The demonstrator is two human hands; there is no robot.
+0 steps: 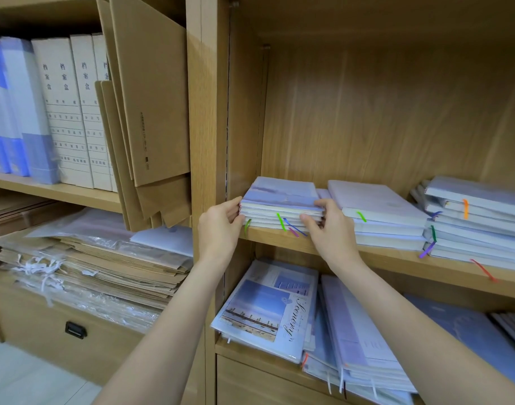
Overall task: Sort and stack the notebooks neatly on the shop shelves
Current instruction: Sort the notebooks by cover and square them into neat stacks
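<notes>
Where the wooden shelf (396,260) meets its left side wall, a small stack of notebooks (281,209) lies flat at the front edge, ribbon markers hanging over it. The left hand (221,226) presses against the stack's left side, its fingers (234,207) curled round that edge. The right hand (328,226) grips the stack's right front corner, thumb on the top cover and fingers against the page edges. Just beside it to the right lies a second stack (382,214), and a taller pile (478,220) sits near the shelf's right end. Larger notebooks (268,311) lie on the shelf below.
</notes>
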